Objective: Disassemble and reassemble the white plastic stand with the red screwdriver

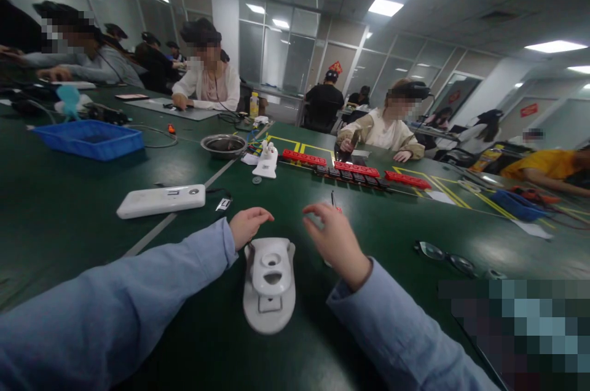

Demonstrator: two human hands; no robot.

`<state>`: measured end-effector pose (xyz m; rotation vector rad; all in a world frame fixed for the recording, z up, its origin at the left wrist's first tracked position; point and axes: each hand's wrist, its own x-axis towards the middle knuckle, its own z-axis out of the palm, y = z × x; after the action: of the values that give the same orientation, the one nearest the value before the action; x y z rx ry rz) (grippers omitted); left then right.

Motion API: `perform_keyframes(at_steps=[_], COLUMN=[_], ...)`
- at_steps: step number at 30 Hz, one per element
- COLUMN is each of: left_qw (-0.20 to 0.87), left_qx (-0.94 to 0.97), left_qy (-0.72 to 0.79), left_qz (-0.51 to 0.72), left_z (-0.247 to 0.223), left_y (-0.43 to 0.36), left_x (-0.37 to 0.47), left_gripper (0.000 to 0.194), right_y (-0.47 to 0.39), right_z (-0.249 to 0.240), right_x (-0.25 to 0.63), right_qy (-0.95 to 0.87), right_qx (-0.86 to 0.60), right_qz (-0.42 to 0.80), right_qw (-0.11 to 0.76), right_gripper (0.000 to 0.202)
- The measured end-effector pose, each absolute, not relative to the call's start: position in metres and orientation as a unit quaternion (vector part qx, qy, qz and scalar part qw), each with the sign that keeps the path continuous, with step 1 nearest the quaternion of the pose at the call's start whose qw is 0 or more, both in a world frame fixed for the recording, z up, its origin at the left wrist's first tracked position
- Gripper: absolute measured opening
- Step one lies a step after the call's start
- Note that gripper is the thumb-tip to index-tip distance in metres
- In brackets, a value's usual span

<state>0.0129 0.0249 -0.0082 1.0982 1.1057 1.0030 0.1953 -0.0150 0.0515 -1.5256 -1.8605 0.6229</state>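
Observation:
A white plastic piece [270,311] with a rounded base lies on the green table in front of me. On its raised upper part are a round hole, a half-round opening and a small metal wire loop. My left hand [249,225] hovers just beyond its far left edge, fingers stretched to the right and holding nothing visible. Across from it, my right hand [335,242] is held to the right of the piece, fingers loosely bent and apart, with nothing seen in them. Behind the right hand a thin dark rod with a red part [338,208] shows, partly hidden.
A white power bank-like box [161,201] lies at left, near a blue tray [90,140] and a metal bowl [224,144]. Red strips [356,168] line the far side, beside a white stand [266,162]. Glasses [446,257] lie right. Other people sit around.

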Motion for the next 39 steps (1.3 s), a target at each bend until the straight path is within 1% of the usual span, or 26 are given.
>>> perform_keyframes(at_steps=[2,3,5,9,12,14,18,20,21,22,23,24,25,28,29,31,33,34,35,37,39], left_qw=[0.584,0.575,0.562,0.562,0.586,0.605,0.646,0.702,0.758,0.799,0.828,0.848,0.856,0.854,0.847,0.828,0.804,0.788,0.77,0.733,0.712], left_qx=[0.501,0.512,0.527,0.526,0.497,0.464,0.372,0.309,0.251,0.208,0.174,0.147,0.129,0.08,0.07,0.072,0.123,0.176,0.238,0.357,0.421], left_qy=[0.479,0.479,0.48,0.476,0.465,0.456,0.425,0.387,0.344,0.306,0.274,0.25,0.242,0.262,0.278,0.31,0.332,0.341,0.349,0.368,0.396], left_qz=[0.424,0.421,0.419,0.426,0.44,0.459,0.514,0.511,0.494,0.474,0.457,0.444,0.438,0.442,0.448,0.462,0.479,0.482,0.478,0.447,0.398], left_z=[-0.007,-0.006,-0.003,-0.001,-0.004,-0.002,0.023,0.045,0.055,0.064,0.071,0.077,0.08,0.081,0.08,0.076,0.07,0.066,0.061,0.051,0.04], left_y=[0.021,0.02,0.017,0.014,0.015,0.017,0.017,0.011,0.006,0.0,-0.006,-0.013,-0.02,-0.033,-0.035,-0.034,-0.026,-0.021,-0.014,0.0,0.013], left_x=[0.014,0.014,0.013,0.012,0.013,0.013,0.009,0.009,0.009,0.011,0.013,0.016,0.019,0.025,0.025,0.022,0.017,0.013,0.01,0.003,-0.003], left_gripper=[0.011,0.01,0.009,0.01,0.012,0.013,0.021,0.024,0.025,0.027,0.029,0.031,0.032,0.029,0.029,0.028,0.026,0.024,0.023,0.02,0.015], right_y=[-0.005,0.0,0.011,0.028,0.035,0.036,0.027,0.015,0.007,-0.001,-0.009,-0.016,-0.023,-0.032,-0.031,-0.023,-0.008,0.0,0.009,0.025,0.036], right_z=[0.062,0.062,0.052,0.02,0.007,0.007,0.036,0.059,0.069,0.079,0.086,0.09,0.092,0.091,0.09,0.093,0.096,0.095,0.093,0.081,0.065], right_x=[0.208,0.213,0.218,0.219,0.217,0.215,0.212,0.207,0.202,0.197,0.19,0.184,0.177,0.167,0.169,0.185,0.212,0.228,0.243,0.27,0.285], right_qy=[-0.776,-0.79,-0.795,-0.794,-0.791,-0.789,-0.791,-0.798,-0.8,-0.798,-0.795,-0.798,-0.808,-0.846,-0.847,-0.824,-0.777,-0.75,-0.716,-0.678,-0.659], right_qx=[-0.593,-0.594,-0.599,-0.606,-0.609,-0.61,-0.597,-0.566,-0.54,-0.493,-0.452,-0.424,-0.405,-0.394,-0.394,-0.416,-0.494,-0.552,-0.628,-0.689,-0.721], right_qz=[0.07,0.025,0.014,-0.001,-0.01,-0.007,0.017,0.047,0.066,0.102,0.116,0.111,0.096,0.033,0.029,0.038,0.058,0.073,0.082,0.095,0.112], right_qw=[0.202,0.15,0.096,0.054,0.056,0.072,0.133,0.203,0.253,0.332,0.388,0.413,0.418,0.357,0.355,0.383,0.385,0.357,0.294,0.238,0.182], right_gripper=[0.019,0.02,0.021,0.016,0.013,0.012,0.011,0.013,0.015,0.014,0.012,0.008,0.006,0.009,0.01,0.014,0.021,0.025,0.027,0.029,0.032])
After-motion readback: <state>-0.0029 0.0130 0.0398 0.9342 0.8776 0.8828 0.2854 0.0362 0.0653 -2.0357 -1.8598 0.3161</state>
